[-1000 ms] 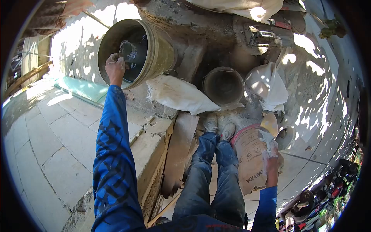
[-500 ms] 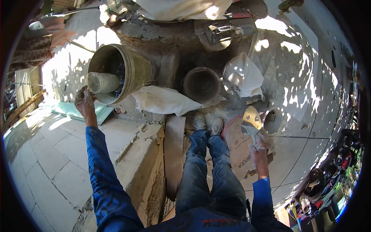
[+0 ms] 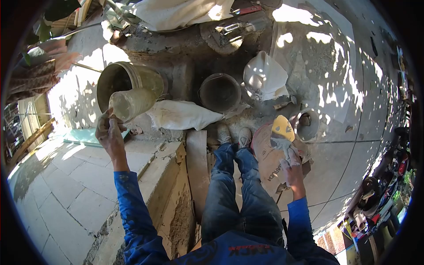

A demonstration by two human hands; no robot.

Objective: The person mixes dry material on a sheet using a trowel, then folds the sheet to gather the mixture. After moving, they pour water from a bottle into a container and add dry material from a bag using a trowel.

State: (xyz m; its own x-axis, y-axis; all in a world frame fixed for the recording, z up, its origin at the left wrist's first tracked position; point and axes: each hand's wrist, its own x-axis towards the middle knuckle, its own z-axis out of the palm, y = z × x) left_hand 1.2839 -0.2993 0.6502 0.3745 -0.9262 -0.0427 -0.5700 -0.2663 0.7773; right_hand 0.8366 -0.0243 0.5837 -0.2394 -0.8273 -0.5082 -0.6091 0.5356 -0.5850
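My left hand [image 3: 111,132] grips a cloudy plastic tub [image 3: 128,105] by its edge. The tub is tilted in front of the mouth of a large bucket [image 3: 152,79]; its contents cannot be made out. The bucket seems to lie tipped, its dark inside partly hidden by the tub. In my right hand [image 3: 292,167] is a trowel [image 3: 283,128], its blade shiny yellow and pointing away from me. Grey paste smears the trowel's lower part and my fingers. Below the trowel lies a printed paper sack [image 3: 267,152], with a small round container [image 3: 308,125] beside the blade.
A dark pail [image 3: 220,93] stands ahead of my feet, between a white sack [image 3: 183,115] and a pale bag [image 3: 266,77]. A raised concrete ledge [image 3: 161,176] runs along my left. Tools and clutter [image 3: 371,194] line the far right.
My left hand has drawn the tub out of the bucket's mouth, right and toward me. The trowel stays over the sack, its blade turned slightly. The whole view has shifted a little.
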